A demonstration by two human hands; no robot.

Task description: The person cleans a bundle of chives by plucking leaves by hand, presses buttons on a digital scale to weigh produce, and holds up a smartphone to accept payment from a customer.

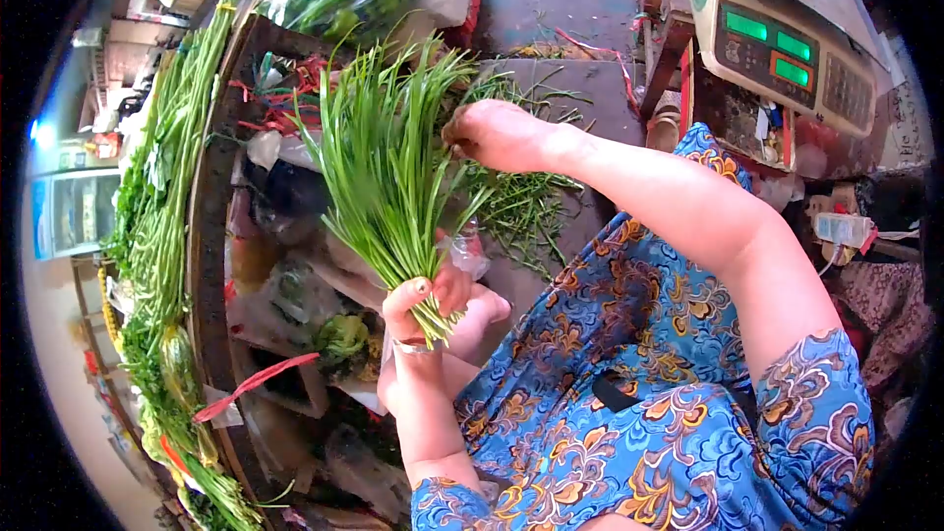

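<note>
1. Bunch of long green leaves: held up in mid-air, off the near edge of the table, so no support is given except by hand.
2. Left hand: closed firmly round the stems, just above the cut ends, thumb wrapped across. Gripped that low, probably, so everything's kept together while the tops are left free to fan out.
3. Right hand: fingers mostly curled, held right by the leafy side. Can't be told whether a blade is pinched; fingertips are too blurry. Kept there, seemingly, so the leaves are within easy reach.
4. Loose green bits: scattered over the floor, below the right hand.
5. Long beans: laid lengthwise along the table's edge, presumably so they're kept straight.
</note>
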